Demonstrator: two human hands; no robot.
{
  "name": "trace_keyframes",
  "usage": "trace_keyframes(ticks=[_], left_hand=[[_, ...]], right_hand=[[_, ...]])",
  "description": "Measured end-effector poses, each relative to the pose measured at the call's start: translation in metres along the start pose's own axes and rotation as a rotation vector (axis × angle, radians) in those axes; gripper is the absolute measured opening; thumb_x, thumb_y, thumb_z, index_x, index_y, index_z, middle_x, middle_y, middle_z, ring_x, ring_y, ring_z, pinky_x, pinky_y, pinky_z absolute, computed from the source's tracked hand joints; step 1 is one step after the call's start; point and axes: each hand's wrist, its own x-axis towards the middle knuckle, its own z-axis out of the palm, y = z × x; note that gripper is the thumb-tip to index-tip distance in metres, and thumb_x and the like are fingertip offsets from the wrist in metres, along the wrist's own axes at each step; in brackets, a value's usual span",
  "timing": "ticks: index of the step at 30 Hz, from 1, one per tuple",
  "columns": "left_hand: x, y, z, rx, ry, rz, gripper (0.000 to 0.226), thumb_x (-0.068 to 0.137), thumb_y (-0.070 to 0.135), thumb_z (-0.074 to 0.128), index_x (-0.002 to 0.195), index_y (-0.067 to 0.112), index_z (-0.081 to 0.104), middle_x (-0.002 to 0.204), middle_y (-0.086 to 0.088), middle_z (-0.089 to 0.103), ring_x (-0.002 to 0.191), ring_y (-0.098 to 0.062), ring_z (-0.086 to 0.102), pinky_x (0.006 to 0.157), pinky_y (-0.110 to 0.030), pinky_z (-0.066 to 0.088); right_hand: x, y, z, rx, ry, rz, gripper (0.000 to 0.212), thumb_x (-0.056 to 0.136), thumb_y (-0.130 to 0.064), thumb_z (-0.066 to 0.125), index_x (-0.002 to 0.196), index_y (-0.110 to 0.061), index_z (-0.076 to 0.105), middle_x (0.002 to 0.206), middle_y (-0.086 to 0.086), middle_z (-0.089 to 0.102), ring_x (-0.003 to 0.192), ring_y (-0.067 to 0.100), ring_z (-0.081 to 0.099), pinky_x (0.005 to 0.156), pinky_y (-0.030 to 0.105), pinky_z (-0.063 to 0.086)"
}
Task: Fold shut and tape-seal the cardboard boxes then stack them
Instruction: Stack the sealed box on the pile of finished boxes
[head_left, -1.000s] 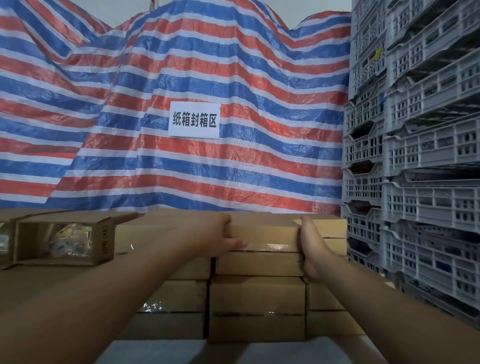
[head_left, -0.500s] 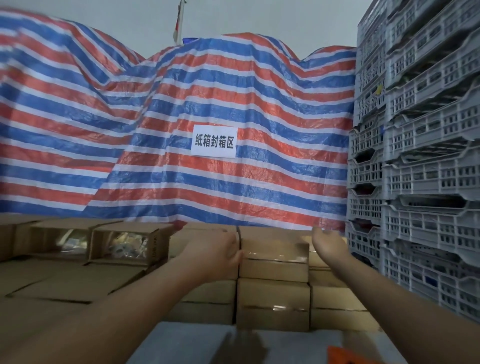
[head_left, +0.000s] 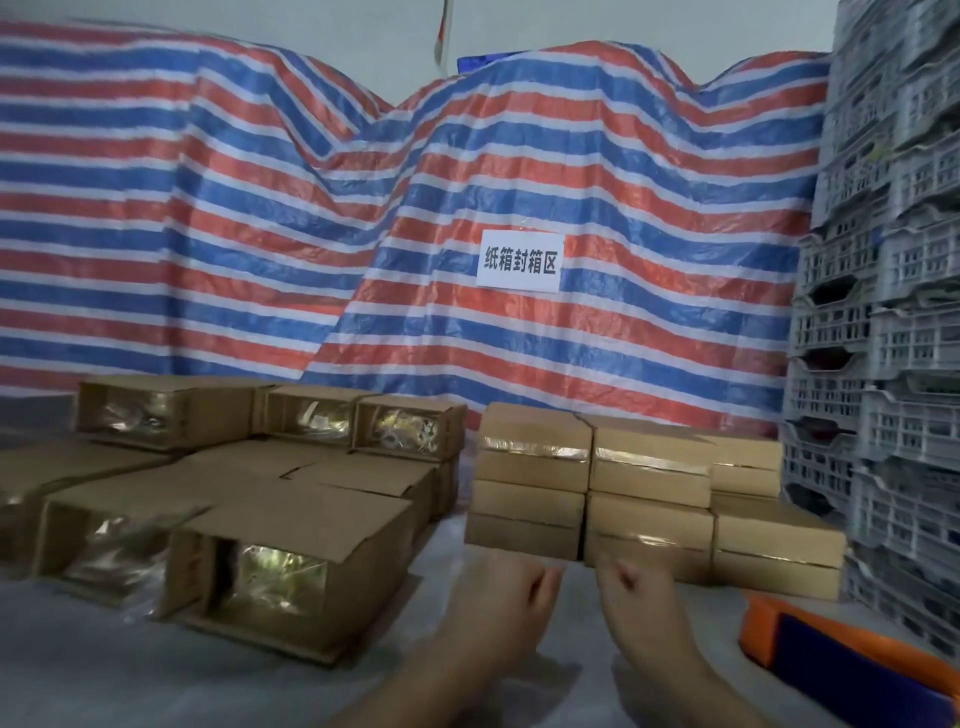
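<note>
Nearby, open boxes (head_left: 270, 566) beside grey crates (head_left: 893, 415).

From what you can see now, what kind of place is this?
Probably a warehouse packing area for sealing cartons: a stack of taped cardboard boxes, unsealed boxes waiting, gray plastic crates piled high, and a paper sign on a striped tarp.

Taped boxes (head_left: 649, 488) stacked; others (head_left: 270, 561) open.
</note>
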Motion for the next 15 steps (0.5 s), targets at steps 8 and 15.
trace_keyframes(ticks=[8,15], left_hand=[[-0.008,-0.022,0.013,-0.170,-0.034,-0.159,0.023,0.101,0.041,0.045,0.088,0.024,0.056,0.085,0.004,0.060,0.082,-0.011,0.056,0.074,-0.032,0.046],[-0.011,-0.001,-0.020,-0.089,0.013,-0.181,0.063,0.099,0.064,0.020,0.063,0.021,0.049,0.071,-0.006,0.062,0.072,-0.022,0.062,0.065,-0.034,0.042]], right_hand=[[-0.016,0.008,0.003,-0.213,-0.356,-0.164,0.050,0.100,-0.023,0.057,0.053,-0.023,0.040,0.047,-0.009,0.039,0.049,0.001,0.039,0.050,0.020,0.028],[-0.021,-0.019,-0.007,-0.078,-0.018,-0.117,0.045,0.100,-0.023,0.054,0.055,-0.018,0.052,0.047,-0.005,0.050,0.053,0.012,0.052,0.057,0.033,0.045]])
